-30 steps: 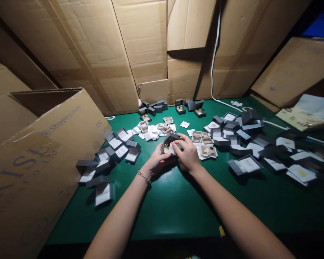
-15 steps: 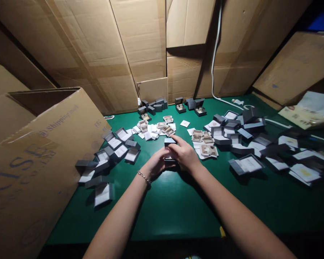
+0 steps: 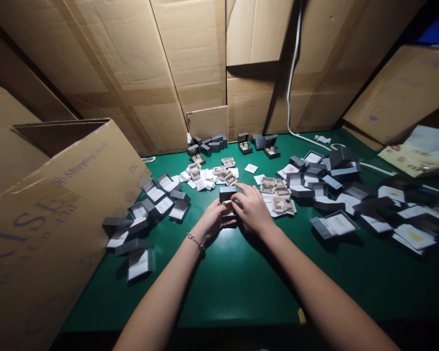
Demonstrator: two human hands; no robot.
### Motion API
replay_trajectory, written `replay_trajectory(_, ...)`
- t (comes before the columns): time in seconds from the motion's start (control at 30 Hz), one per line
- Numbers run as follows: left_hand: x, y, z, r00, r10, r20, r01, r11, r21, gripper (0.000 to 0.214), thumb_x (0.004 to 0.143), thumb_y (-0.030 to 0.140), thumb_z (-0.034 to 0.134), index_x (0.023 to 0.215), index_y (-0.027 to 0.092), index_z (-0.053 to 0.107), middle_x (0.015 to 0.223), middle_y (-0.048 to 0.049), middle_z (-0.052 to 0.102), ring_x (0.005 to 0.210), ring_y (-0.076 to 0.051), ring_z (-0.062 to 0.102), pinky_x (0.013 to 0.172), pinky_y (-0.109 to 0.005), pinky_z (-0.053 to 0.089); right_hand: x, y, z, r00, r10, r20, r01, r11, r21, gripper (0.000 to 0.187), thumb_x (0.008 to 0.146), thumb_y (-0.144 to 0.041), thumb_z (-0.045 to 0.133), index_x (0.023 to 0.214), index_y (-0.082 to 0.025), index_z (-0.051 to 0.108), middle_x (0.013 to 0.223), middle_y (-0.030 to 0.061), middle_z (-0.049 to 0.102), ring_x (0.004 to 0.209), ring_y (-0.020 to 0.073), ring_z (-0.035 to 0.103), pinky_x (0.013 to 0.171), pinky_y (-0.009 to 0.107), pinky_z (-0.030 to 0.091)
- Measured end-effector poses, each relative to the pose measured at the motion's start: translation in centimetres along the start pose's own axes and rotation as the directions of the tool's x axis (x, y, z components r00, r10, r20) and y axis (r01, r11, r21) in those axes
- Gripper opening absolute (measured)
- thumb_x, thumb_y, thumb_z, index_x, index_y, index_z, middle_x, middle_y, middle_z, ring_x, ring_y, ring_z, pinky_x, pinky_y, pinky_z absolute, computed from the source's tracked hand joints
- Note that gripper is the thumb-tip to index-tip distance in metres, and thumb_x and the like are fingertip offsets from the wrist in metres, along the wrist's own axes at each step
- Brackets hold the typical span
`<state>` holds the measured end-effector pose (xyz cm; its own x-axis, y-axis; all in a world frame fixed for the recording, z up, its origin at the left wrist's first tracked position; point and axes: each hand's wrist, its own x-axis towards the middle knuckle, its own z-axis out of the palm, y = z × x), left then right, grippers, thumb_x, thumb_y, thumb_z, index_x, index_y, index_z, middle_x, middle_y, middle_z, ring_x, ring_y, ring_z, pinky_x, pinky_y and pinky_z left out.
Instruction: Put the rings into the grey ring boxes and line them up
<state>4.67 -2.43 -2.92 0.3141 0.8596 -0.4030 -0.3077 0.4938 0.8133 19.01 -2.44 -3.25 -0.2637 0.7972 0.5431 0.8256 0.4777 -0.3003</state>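
Note:
Both my hands meet at the middle of the green table [image 3: 241,278]. My left hand [image 3: 212,222] is curled around the base of a small grey jewellery box [image 3: 227,201]. My right hand [image 3: 252,208] grips the same box from the right, fingertips on its raised lid. The box stands open, with a pale insert showing inside. A bracelet sits on my left wrist.
Open grey boxes lie in a cluster at left [image 3: 149,209] and in a bigger heap at right [image 3: 336,190]. Pale inserts and white cards [image 3: 212,176] lie beyond my hands. A large cardboard carton [image 3: 47,214] stands at left; cardboard sheets line the back. A white cable [image 3: 290,92] hangs down.
A second ago the box was tilted in my hands with its lid open. Half a second ago the lid looked shut. Now the lid is raised again and the box sits upright.

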Motion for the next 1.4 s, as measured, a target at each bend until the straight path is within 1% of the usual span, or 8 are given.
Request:
replay_trajectory(0.2, -0.1, -0.1, 0.3, 1.000, 0.012, -0.013, -0.012, 1.000, -0.006, 0.031, 0.069, 0.013, 0.060, 0.099, 0.020, 0.057, 0.094, -0.0046, 0.063, 0.081, -0.014, 0.062, 0.063, -0.026, 0.054, -0.1, -0.1, -0.1, 0.996, -0.060, -0.070, 0.052, 0.992, -0.111, 0.015, 0.087, -0.019, 0.048, 0.084, -0.020, 0.063, 0.124, 0.0142, 0.062, 0.112, 0.0279, 0.057, 0.099, 0.053, 0.041)
replay_trajectory(0.5, 0.4, -0.6, 0.1, 1.000, 0.025, -0.014, -0.025, 1.000, 0.007, 0.028, 0.071, 0.023, 0.066, 0.096, 0.020, 0.055, 0.084, -0.0019, 0.061, 0.070, -0.012, 0.060, 0.063, -0.028, 0.054, -0.1, -0.7, -0.2, 0.994, -0.098, -0.049, 0.087, 0.977, -0.196, 0.017, 0.088, -0.019, 0.047, 0.082, -0.019, 0.063, 0.125, 0.0147, 0.062, 0.117, 0.0291, 0.054, 0.102, 0.056, 0.036)
replay_trajectory(0.67, 0.4, -0.8, 0.3, 0.997, 0.066, -0.033, -0.064, 0.996, 0.058, 0.027, 0.071, 0.018, 0.062, 0.097, 0.020, 0.055, 0.078, -0.0007, 0.059, 0.064, -0.012, 0.059, 0.060, -0.029, 0.055, -0.2, -1.0, -0.2, 0.994, -0.101, -0.047, 0.090, 0.978, -0.187, 0.017, 0.089, -0.021, 0.048, 0.084, -0.019, 0.064, 0.127, 0.0140, 0.061, 0.119, 0.0285, 0.052, 0.105, 0.057, 0.032)
replay_trajectory(0.8, 0.3, -0.8, 0.6, 0.994, 0.081, -0.077, -0.075, 0.994, 0.078, 0.032, 0.068, 0.013, 0.057, 0.099, 0.020, 0.056, 0.080, -0.0009, 0.060, 0.061, -0.011, 0.059, 0.057, -0.028, 0.055, -0.3, -1.1, -0.2, 0.993, -0.105, -0.057, 0.094, 0.982, -0.165, 0.018, 0.090, -0.023, 0.048, 0.084, -0.020, 0.065, 0.126, 0.0132, 0.061, 0.118, 0.0278, 0.052, 0.105, 0.057, 0.032)
replay_trajectory(0.97, 0.1, -0.6, 0.8, 0.995, 0.032, -0.090, -0.022, 0.994, 0.105, 0.038, 0.062, 0.007, 0.052, 0.098, 0.019, 0.054, 0.075, 0.0003, 0.059, 0.052, -0.011, 0.058, 0.051, -0.028, 0.054, -0.3, -0.9, 0.0, 0.992, -0.085, -0.090, 0.072, 0.988, -0.140, 0.019, 0.090, -0.024, 0.048, 0.082, -0.022, 0.066, 0.123, 0.0109, 0.064, 0.113, 0.0258, 0.055, 0.107, 0.056, 0.029)
replay_trajectory(1.17, -0.2, -0.3, 1.0, 0.999, -0.002, -0.053, 0.010, 0.990, 0.142, 0.034, 0.062, 0.010, 0.057, 0.094, 0.019, 0.053, 0.066, 0.0020, 0.056, 0.049, -0.011, 0.057, 0.046, -0.025, 0.051, -0.2, -0.9, 0.1, 0.997, -0.009, -0.078, 0.002, 0.997, -0.082, 0.019, 0.088, -0.024, 0.051, 0.080, -0.022, 0.068, 0.124, 0.0114, 0.063, 0.115, 0.0282, 0.054, 0.108, 0.061, 0.024)
replay_trajectory(1.27, -0.3, -0.3, 0.8, 0.999, 0.013, -0.048, -0.006, 0.989, 0.145, 0.031, 0.062, 0.011, 0.057, 0.092, 0.019, 0.055, 0.068, 0.0010, 0.057, 0.050, -0.011, 0.056, 0.045, -0.023, 0.049, -0.1, -0.3, 0.2, 0.998, 0.001, -0.069, -0.001, 1.000, -0.008, 0.017, 0.087, -0.025, 0.054, 0.081, -0.023, 0.070, 0.127, 0.0106, 0.061, 0.116, 0.0278, 0.053, 0.106, 0.057, 0.032)
replay_trajectory(1.4, -0.1, -0.2, 0.5, 0.996, -0.001, -0.088, 0.009, 0.996, 0.092, 0.028, 0.063, 0.009, 0.058, 0.090, 0.017, 0.058, 0.079, -0.0023, 0.061, 0.060, -0.011, 0.059, 0.047, -0.020, 0.048, 0.0, 0.5, 0.8, 0.995, -0.006, -0.096, 0.029, 0.970, 0.242, 0.021, 0.085, -0.019, 0.053, 0.092, -0.024, 0.072, 0.122, 0.0094, 0.063, 0.112, 0.0236, 0.057, 0.094, 0.043, 0.048)
